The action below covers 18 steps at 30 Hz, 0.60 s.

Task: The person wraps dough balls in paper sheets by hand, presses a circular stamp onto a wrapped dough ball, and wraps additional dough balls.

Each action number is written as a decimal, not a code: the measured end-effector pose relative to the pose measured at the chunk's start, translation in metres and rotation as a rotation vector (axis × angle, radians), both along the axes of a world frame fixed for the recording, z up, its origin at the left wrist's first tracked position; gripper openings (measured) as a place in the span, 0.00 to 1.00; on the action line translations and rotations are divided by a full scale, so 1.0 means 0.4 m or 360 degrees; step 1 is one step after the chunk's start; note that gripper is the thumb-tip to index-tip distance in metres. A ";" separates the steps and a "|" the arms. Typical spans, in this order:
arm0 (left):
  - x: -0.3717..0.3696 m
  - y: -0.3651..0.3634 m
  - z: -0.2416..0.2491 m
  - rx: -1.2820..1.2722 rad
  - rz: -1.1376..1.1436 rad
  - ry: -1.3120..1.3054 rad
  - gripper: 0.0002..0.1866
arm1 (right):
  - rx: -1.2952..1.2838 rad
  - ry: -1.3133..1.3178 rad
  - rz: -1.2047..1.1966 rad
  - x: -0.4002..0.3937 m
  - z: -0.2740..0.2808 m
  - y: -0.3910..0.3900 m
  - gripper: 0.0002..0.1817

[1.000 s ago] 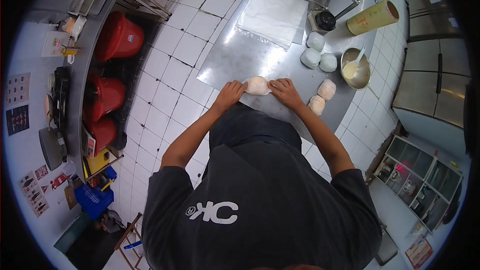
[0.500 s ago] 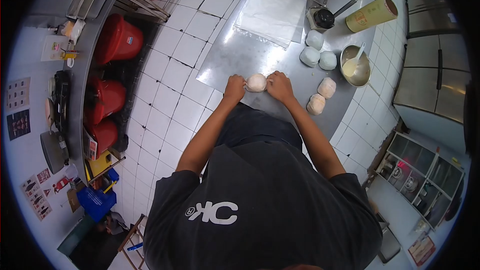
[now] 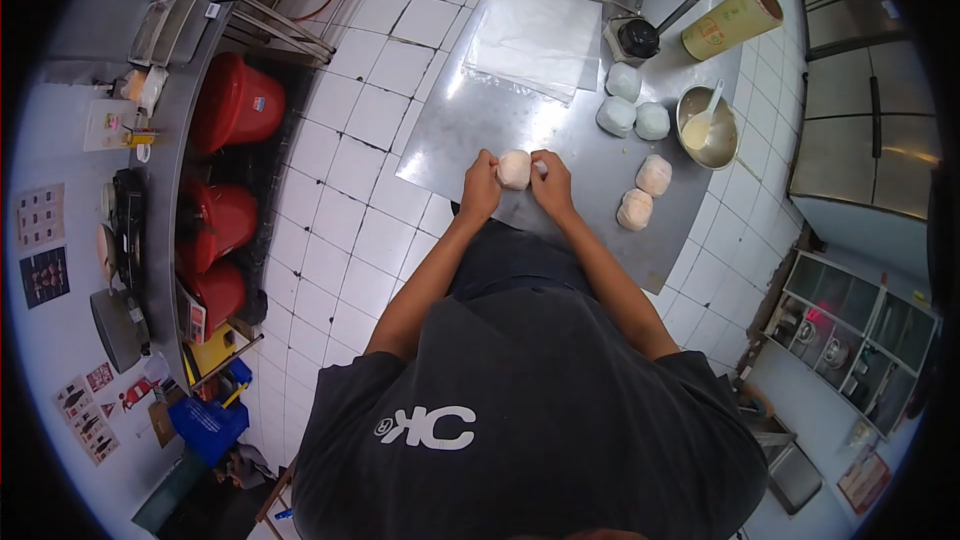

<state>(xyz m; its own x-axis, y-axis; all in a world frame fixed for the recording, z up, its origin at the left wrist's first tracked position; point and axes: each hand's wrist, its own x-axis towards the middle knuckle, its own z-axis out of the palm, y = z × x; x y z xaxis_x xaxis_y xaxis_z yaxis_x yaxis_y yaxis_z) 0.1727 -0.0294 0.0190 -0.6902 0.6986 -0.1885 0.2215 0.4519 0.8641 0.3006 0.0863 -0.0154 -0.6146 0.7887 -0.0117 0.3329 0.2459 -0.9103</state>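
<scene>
A round, pale peach ball that looks like dough in clear plastic wrap rests on the steel table near its front edge. At its left side, my left hand is closed, fingers against the wrapped ball. My right hand is closed at the opposite side, its fingertips pinching close to the ball. What exactly lies between the fingertips is too small to see clearly. To the right sit two similar peach balls, touching each other. Beyond them are three whitish balls in a cluster.
Flat translucent plastic sheets lie toward the back of the table. A metal bowl with cream-coloured contents and a spoon stands at the right edge. Behind are a black-lidded jar and a tall yellow-green cylinder. Red tubs are at left.
Both hands have come in from the sides, where they held out twisted ends of the wrap, and are now against the ball. The view has shifted slightly.
</scene>
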 end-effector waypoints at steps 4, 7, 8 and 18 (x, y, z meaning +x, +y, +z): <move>-0.038 0.008 0.082 0.0202 -0.0303 0.0041 0.02 | -0.0301 -0.0049 0.0089 0.036 -0.019 0.041 0.07; -0.048 0.010 0.151 0.0239 -0.0578 -0.0119 0.02 | -0.1273 0.0387 0.0021 0.047 -0.024 0.029 0.10; -0.039 0.018 0.168 0.0278 -0.0617 -0.0240 0.05 | -0.1569 0.0725 -0.0034 0.052 -0.017 0.013 0.10; 0.028 0.057 0.125 0.0813 0.0572 -0.2099 0.22 | -0.1200 0.0707 -0.0309 0.041 0.092 -0.016 0.08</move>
